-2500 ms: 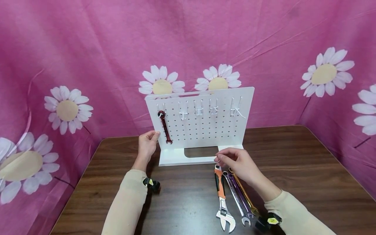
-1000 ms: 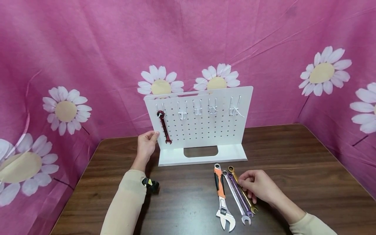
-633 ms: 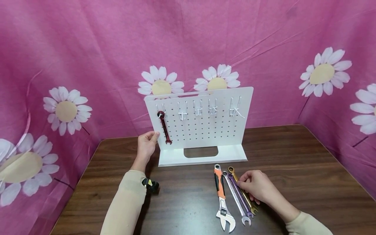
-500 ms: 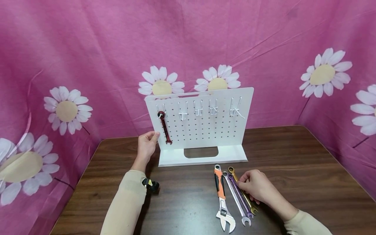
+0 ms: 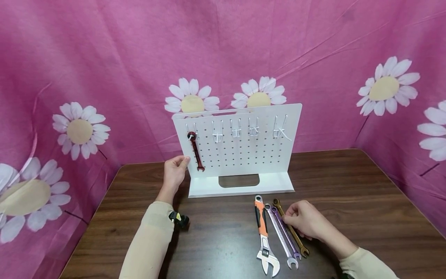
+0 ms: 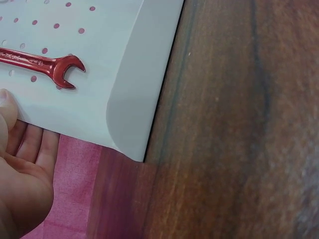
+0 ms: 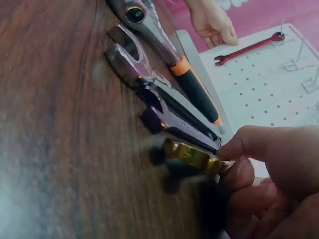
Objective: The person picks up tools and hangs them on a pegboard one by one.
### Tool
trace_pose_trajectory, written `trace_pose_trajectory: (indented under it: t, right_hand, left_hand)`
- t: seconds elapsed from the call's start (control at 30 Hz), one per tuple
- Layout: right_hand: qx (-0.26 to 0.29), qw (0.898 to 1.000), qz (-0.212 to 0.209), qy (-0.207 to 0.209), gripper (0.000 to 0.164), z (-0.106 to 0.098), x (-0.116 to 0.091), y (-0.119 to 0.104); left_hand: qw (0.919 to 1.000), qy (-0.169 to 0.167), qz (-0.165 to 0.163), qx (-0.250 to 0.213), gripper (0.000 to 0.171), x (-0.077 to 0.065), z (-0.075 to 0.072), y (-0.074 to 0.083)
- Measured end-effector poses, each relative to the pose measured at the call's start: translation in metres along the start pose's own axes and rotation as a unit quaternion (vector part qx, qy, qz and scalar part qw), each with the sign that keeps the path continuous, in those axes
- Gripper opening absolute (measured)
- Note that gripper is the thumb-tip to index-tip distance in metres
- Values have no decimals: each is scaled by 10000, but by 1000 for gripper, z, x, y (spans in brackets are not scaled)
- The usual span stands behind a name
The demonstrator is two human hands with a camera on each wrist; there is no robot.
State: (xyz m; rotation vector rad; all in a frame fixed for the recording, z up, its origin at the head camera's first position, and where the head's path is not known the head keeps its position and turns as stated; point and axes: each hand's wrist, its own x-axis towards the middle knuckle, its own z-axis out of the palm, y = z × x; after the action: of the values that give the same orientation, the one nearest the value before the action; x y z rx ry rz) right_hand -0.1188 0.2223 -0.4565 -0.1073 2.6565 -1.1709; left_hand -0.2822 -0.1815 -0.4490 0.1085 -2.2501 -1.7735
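Head cam: L hand [image 5: 174, 171] grips pegboard [image 5: 233, 170] at its L edge, same as 0.5 s ago, red wrench [image 5: 196, 151] still hung; gold wrench [image 5: 296, 238], near R, has just rolled & shifted a bit R under R hand [image 5: 306, 220], so prob. mid pick-up. L wrist: thumb in front of board, fingers behind. R wrist: thumb & index clamped on gold wrench, next to purple wrench [image 7: 174, 124]; fully off table [image 7: 75, 149]? Can't tell.

We count: hands [image 5: 174, 172], 2 | combination wrenches [image 5: 280, 235], 4 | adjustable wrench [image 5: 263, 234], 1 | pegboard [image 5: 226, 167], 1 | double hooks [image 5: 236, 132], 5 | printed flowers [image 5: 384, 88], 6 | table [image 5: 216, 240], 1
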Motion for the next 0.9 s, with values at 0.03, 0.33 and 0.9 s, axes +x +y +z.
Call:
trace_pose_trajectory:
  t: [0.03, 0.33, 0.9]
  right_hand:
    - [30, 10000, -58, -8, 16, -1, -1, 0]
    - [95, 9993, -357, 71, 14, -8, -7, 0]
    - [748, 9960, -473, 131, 10, -14, -6, -7]
  left_hand:
    - [10000, 1, 7, -15, 24, 0, 0, 0]
    - [10000, -71, -5, -13, 23, 0, 2, 1]
    - [10000, -4, -28, -11, 23, -1, 1, 0]
